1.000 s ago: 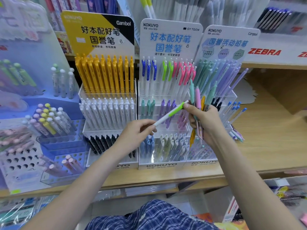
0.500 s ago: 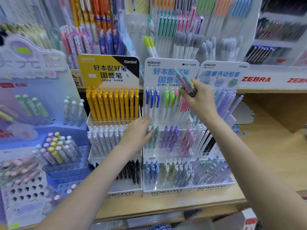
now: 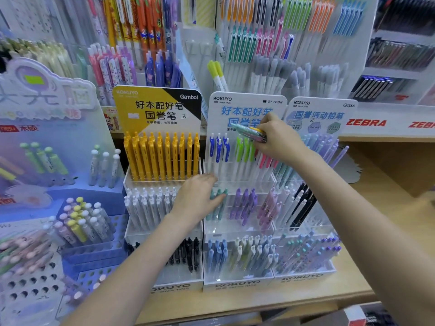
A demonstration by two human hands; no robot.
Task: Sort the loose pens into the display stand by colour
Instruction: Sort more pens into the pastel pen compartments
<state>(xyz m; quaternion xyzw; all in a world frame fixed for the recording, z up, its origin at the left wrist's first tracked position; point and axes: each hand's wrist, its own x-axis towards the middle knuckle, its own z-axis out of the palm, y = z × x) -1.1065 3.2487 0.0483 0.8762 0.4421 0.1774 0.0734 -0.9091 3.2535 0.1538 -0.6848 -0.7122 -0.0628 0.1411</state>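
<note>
Now the white display stand [image 3: 237,184] stands on the wooden shelf [image 3: 388,208], and the right hand [image 3: 280,140] holds a small bunch of loose pens [image 3: 250,134] in curled fingers above its top row, while the left hand [image 3: 200,196] rests with straight fingers on the stand by the teal pens [image 3: 217,203]. The pens look light, hard, smooth and slippery, so I think pinching one by its middle is safest. Half a second ago the bunch pointed more upward; it now lies flatter and lower, near the green pens [image 3: 244,149].
</note>
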